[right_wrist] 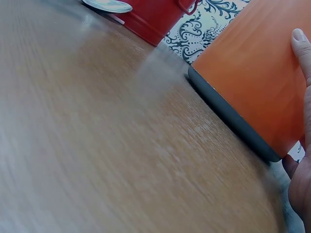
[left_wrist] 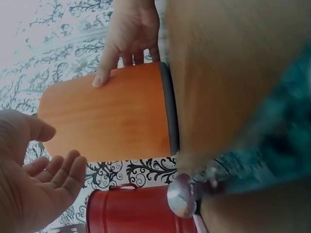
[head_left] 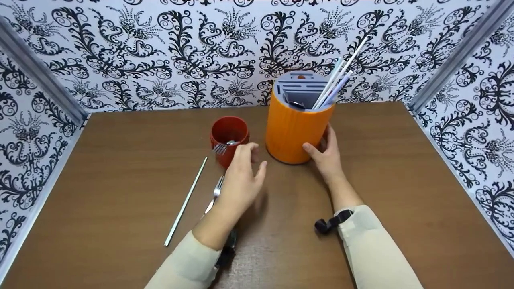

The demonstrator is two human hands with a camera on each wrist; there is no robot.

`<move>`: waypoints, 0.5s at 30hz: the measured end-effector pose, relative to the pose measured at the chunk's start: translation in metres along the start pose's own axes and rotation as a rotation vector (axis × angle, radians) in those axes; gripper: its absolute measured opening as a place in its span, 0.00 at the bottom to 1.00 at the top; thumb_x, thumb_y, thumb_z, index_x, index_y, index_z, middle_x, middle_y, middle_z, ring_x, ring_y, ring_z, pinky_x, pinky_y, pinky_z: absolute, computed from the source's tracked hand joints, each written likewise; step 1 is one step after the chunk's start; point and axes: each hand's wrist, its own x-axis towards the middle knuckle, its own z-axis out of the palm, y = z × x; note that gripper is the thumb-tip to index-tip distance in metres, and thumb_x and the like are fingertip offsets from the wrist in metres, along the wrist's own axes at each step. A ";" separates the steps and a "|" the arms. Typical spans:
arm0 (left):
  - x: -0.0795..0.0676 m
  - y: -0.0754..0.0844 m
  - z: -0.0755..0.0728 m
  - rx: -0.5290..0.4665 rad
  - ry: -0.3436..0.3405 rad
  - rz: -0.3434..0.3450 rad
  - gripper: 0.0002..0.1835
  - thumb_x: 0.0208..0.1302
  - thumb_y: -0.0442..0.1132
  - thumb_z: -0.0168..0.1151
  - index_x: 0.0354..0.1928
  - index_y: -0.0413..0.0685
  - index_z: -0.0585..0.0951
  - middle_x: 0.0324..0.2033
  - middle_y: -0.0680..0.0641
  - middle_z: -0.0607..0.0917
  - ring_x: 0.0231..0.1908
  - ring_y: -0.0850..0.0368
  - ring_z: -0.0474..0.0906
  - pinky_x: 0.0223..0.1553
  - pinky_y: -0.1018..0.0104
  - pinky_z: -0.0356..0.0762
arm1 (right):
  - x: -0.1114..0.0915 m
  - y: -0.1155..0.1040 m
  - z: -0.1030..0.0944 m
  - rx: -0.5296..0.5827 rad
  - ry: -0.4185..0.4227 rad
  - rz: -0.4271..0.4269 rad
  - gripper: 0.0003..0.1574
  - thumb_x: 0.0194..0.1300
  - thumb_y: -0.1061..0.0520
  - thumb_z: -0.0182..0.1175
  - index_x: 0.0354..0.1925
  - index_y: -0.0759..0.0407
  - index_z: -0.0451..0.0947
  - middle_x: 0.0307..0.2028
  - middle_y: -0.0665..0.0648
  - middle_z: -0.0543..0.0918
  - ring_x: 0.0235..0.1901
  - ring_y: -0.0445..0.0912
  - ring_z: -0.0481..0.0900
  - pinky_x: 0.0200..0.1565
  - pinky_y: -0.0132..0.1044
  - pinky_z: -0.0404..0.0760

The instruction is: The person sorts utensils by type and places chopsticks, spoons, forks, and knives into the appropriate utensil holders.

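My right hand (head_left: 327, 156) grips the lower right side of an orange utensil holder (head_left: 295, 134), thumb on its front and fingers round behind. The holder stands upright with a grey slotted top; several pale sticks (head_left: 335, 82) and a dark, shiny utensil (head_left: 296, 105) poke out of it. My left hand (head_left: 243, 180) hovers between the holder and a red cup (head_left: 229, 130), fingers loosely bent, nothing in them. A fork (head_left: 220, 149) leans out over the cup's rim. Another fork (head_left: 217, 192) lies on the table, partly hidden by my left forearm.
A thin pale stick (head_left: 186, 200) lies left of the fork on the brown table (head_left: 120, 172). Patterned walls (head_left: 217, 52) enclose the back and sides. In the left wrist view, a shiny spoon bowl (left_wrist: 181, 196) shows by the cup.
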 end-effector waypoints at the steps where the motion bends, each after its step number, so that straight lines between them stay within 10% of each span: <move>1: -0.001 -0.001 -0.002 0.001 -0.014 -0.017 0.23 0.68 0.37 0.69 0.61 0.41 0.74 0.52 0.41 0.80 0.48 0.50 0.81 0.55 0.61 0.85 | 0.000 0.000 0.000 0.005 -0.001 0.001 0.63 0.63 0.49 0.74 0.83 0.53 0.47 0.80 0.57 0.59 0.76 0.53 0.63 0.79 0.51 0.61; 15: -0.004 -0.012 -0.025 0.029 -0.230 -0.262 0.26 0.69 0.41 0.69 0.64 0.43 0.73 0.55 0.41 0.79 0.50 0.46 0.80 0.62 0.53 0.82 | 0.000 0.000 0.000 0.002 -0.011 -0.006 0.62 0.64 0.46 0.73 0.83 0.51 0.47 0.80 0.55 0.59 0.76 0.51 0.63 0.79 0.51 0.60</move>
